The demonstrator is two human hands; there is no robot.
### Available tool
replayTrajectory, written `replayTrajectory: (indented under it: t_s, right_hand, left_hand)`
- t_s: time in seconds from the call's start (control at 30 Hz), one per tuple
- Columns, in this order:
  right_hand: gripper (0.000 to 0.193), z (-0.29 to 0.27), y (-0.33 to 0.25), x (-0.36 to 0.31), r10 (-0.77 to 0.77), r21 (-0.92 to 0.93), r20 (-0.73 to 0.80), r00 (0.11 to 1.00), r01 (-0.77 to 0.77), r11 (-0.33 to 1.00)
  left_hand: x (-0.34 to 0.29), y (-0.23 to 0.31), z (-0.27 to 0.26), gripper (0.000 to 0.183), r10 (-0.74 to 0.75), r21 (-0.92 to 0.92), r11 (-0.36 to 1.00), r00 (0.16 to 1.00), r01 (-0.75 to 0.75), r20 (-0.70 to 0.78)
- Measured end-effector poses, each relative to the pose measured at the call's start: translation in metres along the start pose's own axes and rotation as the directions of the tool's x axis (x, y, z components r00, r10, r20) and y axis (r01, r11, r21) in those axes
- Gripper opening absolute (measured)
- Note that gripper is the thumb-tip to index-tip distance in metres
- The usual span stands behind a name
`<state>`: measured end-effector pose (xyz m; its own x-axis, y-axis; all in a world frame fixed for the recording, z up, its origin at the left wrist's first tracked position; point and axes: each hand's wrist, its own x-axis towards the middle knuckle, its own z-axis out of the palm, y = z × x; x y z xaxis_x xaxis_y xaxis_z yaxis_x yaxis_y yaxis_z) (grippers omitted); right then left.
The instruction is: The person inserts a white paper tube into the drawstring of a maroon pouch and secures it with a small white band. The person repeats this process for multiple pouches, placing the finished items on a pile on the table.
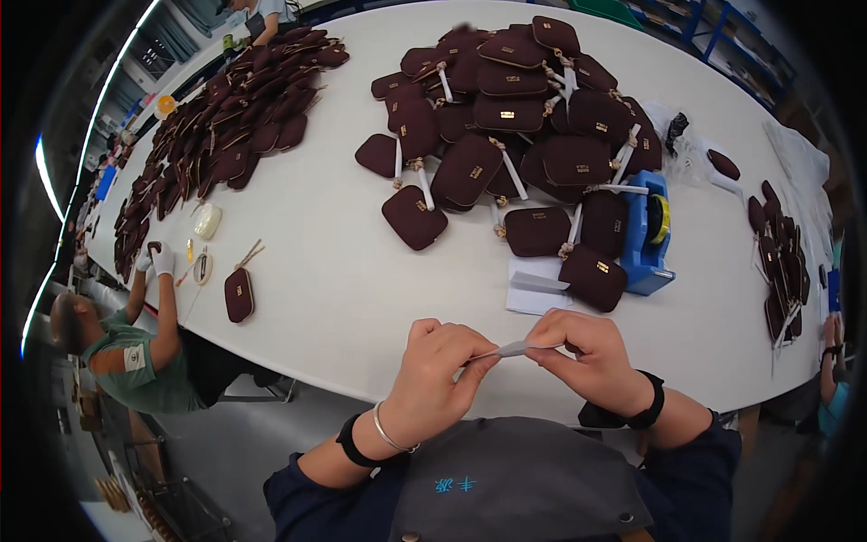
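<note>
Between my two hands I hold a thin white strip of paper [513,349] above the near edge of the table. My left hand [441,366] pinches its left end, and my right hand [587,354] pinches the right end. Just beyond lies a stack of white paper sheets [535,296]. Nearest to my right hand is a dark maroon pouch [593,278] with a small gold mark. A blue tape dispenser [646,262] with a yellow roll core stands to its right. Several similar pouches [513,81] are heaped behind, many with white paper wrapped around their cords.
A larger heap of maroon pouches [226,126] covers the far left of the white table [325,271]. A co-worker [135,352] in white gloves handles something small at the left edge. More pouches [781,262] and clear plastic bags [795,154] lie at the right.
</note>
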<state>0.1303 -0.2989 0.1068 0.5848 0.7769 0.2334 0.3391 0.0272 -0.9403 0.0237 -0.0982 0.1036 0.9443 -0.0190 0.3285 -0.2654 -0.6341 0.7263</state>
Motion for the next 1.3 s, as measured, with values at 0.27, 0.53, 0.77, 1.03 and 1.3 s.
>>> replayTrajectory:
  t_s: [0.27,0.53,0.77,1.03,1.3]
  right_hand:
    - [0.013,-0.005,-0.005,-0.002,0.427,0.260,0.092,0.899,-0.436,0.862]
    - [0.008,-0.011,-0.004,0.003,0.444,0.389,0.158,0.882,-0.468,0.793]
    - [0.006,0.001,0.002,-0.004,0.247,0.136,-0.026,0.969,-0.241,0.961]
    - [0.008,0.004,0.007,-0.005,0.227,0.092,-0.028,0.973,-0.224,0.970]
    - [0.012,-0.005,-0.003,0.002,0.504,0.414,0.173,0.846,-0.527,0.742]
  left_hand:
    - [-0.002,-0.001,0.004,0.020,0.100,0.116,0.989,0.994,-0.095,-0.043]
    - [-0.002,0.001,-0.001,0.005,-0.191,-0.183,0.964,0.981,0.192,0.021]
    - [-0.002,0.003,-0.004,0.005,-0.287,-0.268,0.918,0.956,0.293,0.065]
    - [0.002,0.001,-0.006,0.008,-0.082,-0.057,0.994,0.990,0.089,0.117]
    - [-0.010,-0.006,-0.002,0.004,-0.220,-0.279,0.928,0.967,0.248,0.127]
